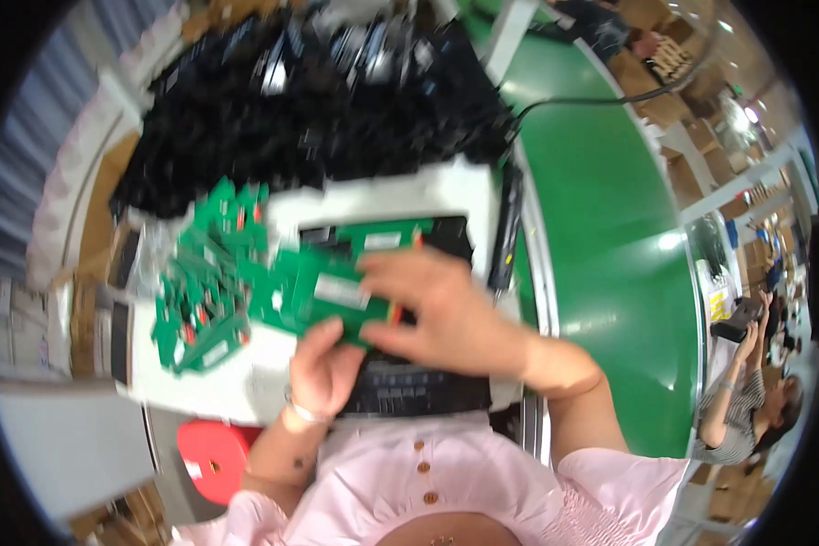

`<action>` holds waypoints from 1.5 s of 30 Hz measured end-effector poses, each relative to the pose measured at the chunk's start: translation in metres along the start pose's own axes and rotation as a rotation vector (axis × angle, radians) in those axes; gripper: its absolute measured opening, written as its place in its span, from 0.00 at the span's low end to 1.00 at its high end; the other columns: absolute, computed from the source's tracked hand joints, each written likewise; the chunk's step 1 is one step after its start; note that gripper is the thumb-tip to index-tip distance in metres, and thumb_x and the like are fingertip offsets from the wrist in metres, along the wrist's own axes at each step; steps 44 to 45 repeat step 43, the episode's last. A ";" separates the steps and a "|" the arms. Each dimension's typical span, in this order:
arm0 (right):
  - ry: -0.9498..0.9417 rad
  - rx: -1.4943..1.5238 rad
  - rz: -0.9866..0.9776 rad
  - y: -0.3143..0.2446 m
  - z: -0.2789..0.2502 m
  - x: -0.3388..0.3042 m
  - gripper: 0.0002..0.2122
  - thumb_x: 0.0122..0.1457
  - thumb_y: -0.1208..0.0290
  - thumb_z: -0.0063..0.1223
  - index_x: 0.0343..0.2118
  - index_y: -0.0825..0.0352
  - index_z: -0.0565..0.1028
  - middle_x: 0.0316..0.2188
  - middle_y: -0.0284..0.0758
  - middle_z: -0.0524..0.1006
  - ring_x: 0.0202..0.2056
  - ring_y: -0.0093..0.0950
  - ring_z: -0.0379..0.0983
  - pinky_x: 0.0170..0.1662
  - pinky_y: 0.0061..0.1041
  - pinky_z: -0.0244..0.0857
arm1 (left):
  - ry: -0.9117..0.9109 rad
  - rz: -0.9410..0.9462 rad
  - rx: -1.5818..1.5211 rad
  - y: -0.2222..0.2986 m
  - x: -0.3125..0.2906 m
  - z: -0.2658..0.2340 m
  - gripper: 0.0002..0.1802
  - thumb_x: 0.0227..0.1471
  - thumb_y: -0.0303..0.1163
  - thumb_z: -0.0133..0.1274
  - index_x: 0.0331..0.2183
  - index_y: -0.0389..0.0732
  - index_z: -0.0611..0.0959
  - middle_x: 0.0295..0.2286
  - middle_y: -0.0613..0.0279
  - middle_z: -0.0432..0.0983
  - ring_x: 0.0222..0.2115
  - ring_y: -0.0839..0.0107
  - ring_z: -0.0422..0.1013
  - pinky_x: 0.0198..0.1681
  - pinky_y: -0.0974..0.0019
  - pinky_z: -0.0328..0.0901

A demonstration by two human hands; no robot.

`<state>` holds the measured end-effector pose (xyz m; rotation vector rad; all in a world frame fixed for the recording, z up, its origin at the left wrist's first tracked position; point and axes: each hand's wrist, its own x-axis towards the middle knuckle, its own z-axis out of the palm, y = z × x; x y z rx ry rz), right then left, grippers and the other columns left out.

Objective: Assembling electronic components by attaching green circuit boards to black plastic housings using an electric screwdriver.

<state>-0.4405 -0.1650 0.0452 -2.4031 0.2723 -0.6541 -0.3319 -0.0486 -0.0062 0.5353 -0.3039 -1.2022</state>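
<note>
A flat green board with a white label is held up in front of me, over a black panel on the white table. My right hand grips its right end, with fingers above and thumb below. My left hand pinches its lower edge, thumb on top. Just beyond, another green board with a white label lies on the black panel. To the left is a loose heap of similar green boards, some with red-orange parts. Motion blurs the finer detail.
A large pile of glossy black parts covers the table's far side. On the right runs a green conveyor belt with a metal rail. A black cable crosses it. A red stool stands lower left. Another person works at far right.
</note>
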 end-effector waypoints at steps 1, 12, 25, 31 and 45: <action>0.045 -0.037 0.008 0.005 -0.007 0.000 0.17 0.35 0.71 0.60 0.32 0.69 0.72 0.38 0.41 0.71 0.39 0.35 0.68 0.42 0.28 0.62 | -0.023 -0.006 -0.039 0.002 0.001 -0.004 0.29 0.46 0.32 0.41 0.51 0.41 0.55 0.49 0.50 0.54 0.49 0.58 0.56 0.50 0.52 0.52; -0.156 -0.235 0.103 0.051 0.003 -0.040 0.15 0.36 0.81 0.56 0.32 0.72 0.71 0.40 0.43 0.68 0.40 0.39 0.65 0.42 0.31 0.61 | 0.203 0.081 -0.073 0.038 -0.023 -0.055 0.26 0.52 0.40 0.33 0.51 0.39 0.55 0.47 0.37 0.53 0.47 0.46 0.57 0.46 0.49 0.59; -0.226 -0.299 0.094 0.061 0.032 -0.028 0.15 0.38 0.80 0.55 0.34 0.71 0.70 0.42 0.40 0.67 0.45 0.39 0.61 0.47 0.32 0.57 | 0.180 0.022 -0.040 0.032 -0.015 -0.060 0.27 0.52 0.41 0.33 0.52 0.39 0.54 0.49 0.38 0.51 0.49 0.43 0.52 0.47 0.46 0.57; -0.171 -0.312 0.088 0.065 0.033 -0.028 0.12 0.39 0.78 0.54 0.31 0.71 0.72 0.40 0.40 0.68 0.44 0.37 0.61 0.46 0.31 0.58 | 0.211 0.021 -0.085 0.030 -0.012 -0.058 0.26 0.52 0.40 0.33 0.51 0.38 0.55 0.45 0.37 0.56 0.45 0.47 0.59 0.43 0.50 0.62; -0.102 -0.210 0.182 0.075 0.028 -0.041 0.09 0.40 0.82 0.51 0.29 0.71 0.72 0.33 0.38 0.71 0.33 0.35 0.67 0.36 0.28 0.63 | 0.167 -0.006 -0.136 0.031 -0.008 -0.064 0.27 0.52 0.40 0.33 0.52 0.38 0.53 0.47 0.34 0.52 0.48 0.42 0.54 0.45 0.46 0.59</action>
